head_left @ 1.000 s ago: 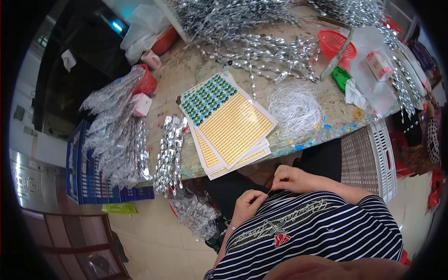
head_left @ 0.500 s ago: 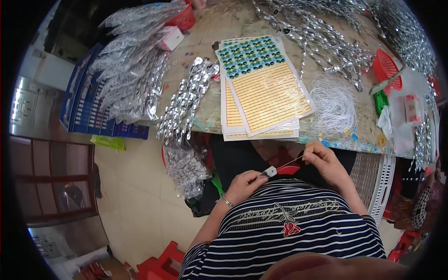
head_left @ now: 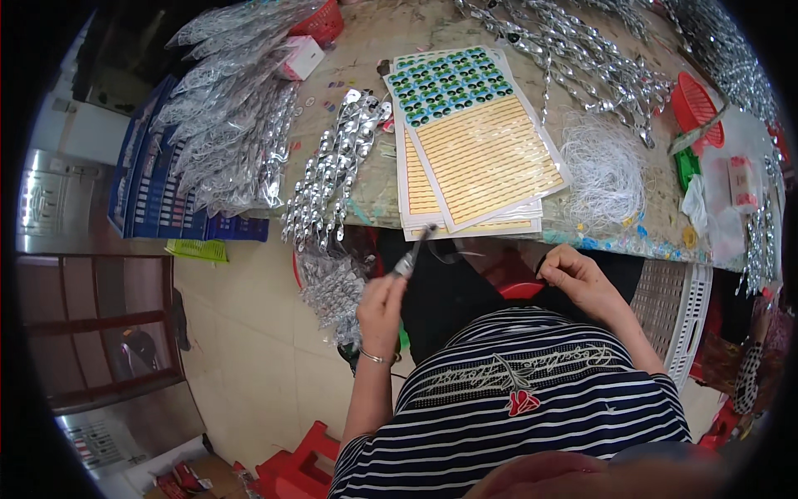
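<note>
My left hand [head_left: 382,312] is closed around the lower end of a slim silver piece [head_left: 409,259], blurred by motion, its dark tip pointing up toward the table edge. A thin pale loop of thread [head_left: 455,256] seems to trail beside that tip. Over my lap to the right, my right hand [head_left: 578,279] has its fingers pinched together; what they hold, if anything, is too small to make out. On the table ahead lie sticker sheets [head_left: 490,166], yellow with green and blue prints at the far end. Right of them is a tangle of white thread [head_left: 604,170].
Strips of shiny silver pieces [head_left: 332,170] hang over the table's front edge. Clear-bagged silver bundles [head_left: 220,116] pile on a blue crate [head_left: 145,195] at left. A red basket [head_left: 697,108] sits right; a white crate [head_left: 686,320] stands below. A red stool [head_left: 303,466] is behind left.
My left hand has swung left and forward with the silver piece, away from my right hand. The thread stretched between the hands no longer shows. My right hand has barely moved.
</note>
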Demonstrator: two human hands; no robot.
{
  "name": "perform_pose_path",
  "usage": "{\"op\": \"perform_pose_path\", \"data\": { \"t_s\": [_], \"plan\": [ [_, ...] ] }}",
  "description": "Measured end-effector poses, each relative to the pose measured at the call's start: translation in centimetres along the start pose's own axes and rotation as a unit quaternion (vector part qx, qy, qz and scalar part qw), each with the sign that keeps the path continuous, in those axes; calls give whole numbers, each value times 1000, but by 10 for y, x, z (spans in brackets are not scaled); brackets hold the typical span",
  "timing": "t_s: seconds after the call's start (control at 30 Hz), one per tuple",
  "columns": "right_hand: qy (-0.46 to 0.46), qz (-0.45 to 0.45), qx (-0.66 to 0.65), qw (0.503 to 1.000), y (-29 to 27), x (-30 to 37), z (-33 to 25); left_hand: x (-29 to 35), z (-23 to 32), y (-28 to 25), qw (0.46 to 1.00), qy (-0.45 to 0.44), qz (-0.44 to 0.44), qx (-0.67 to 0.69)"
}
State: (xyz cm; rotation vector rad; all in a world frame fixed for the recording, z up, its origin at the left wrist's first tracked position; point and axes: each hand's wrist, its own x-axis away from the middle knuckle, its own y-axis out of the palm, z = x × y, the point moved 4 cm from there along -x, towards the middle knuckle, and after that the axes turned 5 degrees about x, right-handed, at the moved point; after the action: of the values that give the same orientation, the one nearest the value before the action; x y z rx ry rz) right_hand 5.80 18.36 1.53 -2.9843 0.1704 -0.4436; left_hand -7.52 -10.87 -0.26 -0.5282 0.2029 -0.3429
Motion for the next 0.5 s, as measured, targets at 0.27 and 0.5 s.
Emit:
{"op": "perform_pose_path", "data": {
  "t_s": [0.27,0.5],
  "plan": [
    [23,10,7,1000,2,16,8,-125,-2,-64,967,146,106,-181],
    [5,38,51,998,-4,21,2,-207,-35,-67,928,222,71,-290]
  ]
}}
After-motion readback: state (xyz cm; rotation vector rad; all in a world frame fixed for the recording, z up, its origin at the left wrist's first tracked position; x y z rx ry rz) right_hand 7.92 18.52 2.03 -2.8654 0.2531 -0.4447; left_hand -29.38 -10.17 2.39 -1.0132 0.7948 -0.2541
